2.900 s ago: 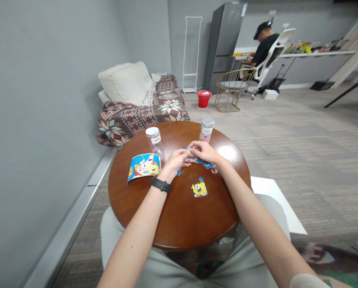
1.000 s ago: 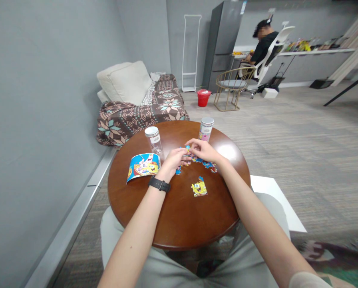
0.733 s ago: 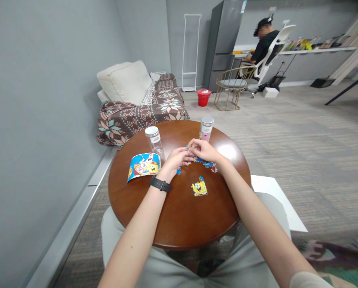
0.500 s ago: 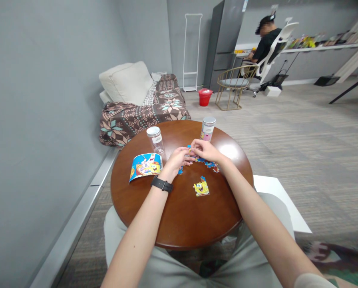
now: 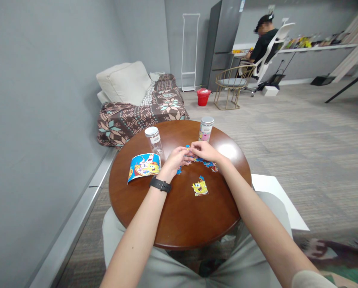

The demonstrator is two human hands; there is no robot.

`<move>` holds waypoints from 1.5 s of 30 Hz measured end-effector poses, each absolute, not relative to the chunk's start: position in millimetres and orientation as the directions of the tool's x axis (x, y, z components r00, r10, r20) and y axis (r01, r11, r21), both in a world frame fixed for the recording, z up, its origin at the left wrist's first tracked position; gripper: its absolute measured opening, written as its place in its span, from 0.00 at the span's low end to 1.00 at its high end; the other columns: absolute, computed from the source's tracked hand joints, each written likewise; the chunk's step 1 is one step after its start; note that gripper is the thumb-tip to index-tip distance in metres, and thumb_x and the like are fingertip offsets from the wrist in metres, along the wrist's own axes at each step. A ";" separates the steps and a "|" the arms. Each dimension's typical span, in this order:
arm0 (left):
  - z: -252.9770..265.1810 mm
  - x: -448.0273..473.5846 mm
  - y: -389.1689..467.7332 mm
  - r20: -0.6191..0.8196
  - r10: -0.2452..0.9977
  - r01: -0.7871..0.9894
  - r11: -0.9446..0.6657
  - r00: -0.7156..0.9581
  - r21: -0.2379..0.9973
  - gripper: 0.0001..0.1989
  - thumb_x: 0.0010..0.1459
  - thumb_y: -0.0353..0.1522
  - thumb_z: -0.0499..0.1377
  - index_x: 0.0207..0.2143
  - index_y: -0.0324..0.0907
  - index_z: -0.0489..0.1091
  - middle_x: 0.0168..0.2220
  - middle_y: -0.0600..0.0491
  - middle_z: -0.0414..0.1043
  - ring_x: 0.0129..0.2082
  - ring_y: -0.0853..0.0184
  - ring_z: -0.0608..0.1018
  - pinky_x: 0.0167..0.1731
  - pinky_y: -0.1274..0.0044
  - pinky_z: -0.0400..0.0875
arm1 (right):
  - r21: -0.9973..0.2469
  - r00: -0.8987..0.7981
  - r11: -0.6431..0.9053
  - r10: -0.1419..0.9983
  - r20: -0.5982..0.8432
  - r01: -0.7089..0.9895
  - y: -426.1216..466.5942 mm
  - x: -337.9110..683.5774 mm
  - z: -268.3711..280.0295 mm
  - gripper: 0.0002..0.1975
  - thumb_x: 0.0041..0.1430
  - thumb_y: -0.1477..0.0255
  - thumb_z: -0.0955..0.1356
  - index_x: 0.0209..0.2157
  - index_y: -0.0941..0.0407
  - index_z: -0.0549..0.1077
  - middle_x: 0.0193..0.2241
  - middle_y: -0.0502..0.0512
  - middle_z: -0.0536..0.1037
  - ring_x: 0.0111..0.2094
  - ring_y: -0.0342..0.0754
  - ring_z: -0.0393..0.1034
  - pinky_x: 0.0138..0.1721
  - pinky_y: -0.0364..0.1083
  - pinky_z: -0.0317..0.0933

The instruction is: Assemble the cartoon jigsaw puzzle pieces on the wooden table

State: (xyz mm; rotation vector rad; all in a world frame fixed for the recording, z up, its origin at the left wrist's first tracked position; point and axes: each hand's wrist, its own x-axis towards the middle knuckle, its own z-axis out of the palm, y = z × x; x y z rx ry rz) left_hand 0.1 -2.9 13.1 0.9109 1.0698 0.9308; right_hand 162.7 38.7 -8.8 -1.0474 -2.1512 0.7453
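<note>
"Since a second ago, the bare right hand (image 5: 207,151) has edged slightly rightward. Grip?"

"Its fingertips and those of the bare left hand (image 5: 174,159) converge on what looks like a small blue-and-yellow puzzle piece (image 5: 187,147); which pinches it, I cannot tell. Flat multicoloured puzzle pieces (image 5: 209,164) lie beneath; a joined yellow puzzle section (image 5: 200,188) nearer the wearer, on the round brown wooden table (image 5: 183,214)."

"Hazards?"

"Judged: a dragging wrist could scatter pieces; a knuckle pushed forward could topple the silver-lidded, printed cylindrical jar (image 5: 206,130) just beyond."

"Containers?"

"Both lidded. The clear plastic cylindrical jar (image 5: 155,140) shows no pieces; colour on the other may be print or contents."
</note>
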 end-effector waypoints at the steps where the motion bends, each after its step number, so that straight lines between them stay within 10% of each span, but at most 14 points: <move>1: 13.4 -0.2 -3.0 -0.300 0.930 -0.165 0.336 0.212 0.927 0.04 0.59 0.25 0.53 0.31 0.38 0.65 0.26 0.53 0.73 0.21 0.72 0.77 0.18 0.84 0.65 | -0.707 -0.491 0.527 0.823 0.286 0.472 38.6 162.7 -8.7 0.14 0.58 0.63 0.63 0.24 0.58 0.67 0.19 0.50 0.70 0.23 0.43 0.61 0.27 0.42 0.52; 45: 15.3 6.7 -11.6 -0.355 0.860 0.026 0.372 0.367 0.928 0.04 0.59 0.30 0.55 0.32 0.39 0.68 0.28 0.50 0.78 0.22 0.73 0.77 0.20 0.84 0.65 | -0.714 -0.487 0.528 0.822 0.294 0.460 38.9 163.4 -10.6 0.10 0.57 0.66 0.64 0.29 0.59 0.70 0.23 0.50 0.73 0.26 0.43 0.65 0.30 0.42 0.57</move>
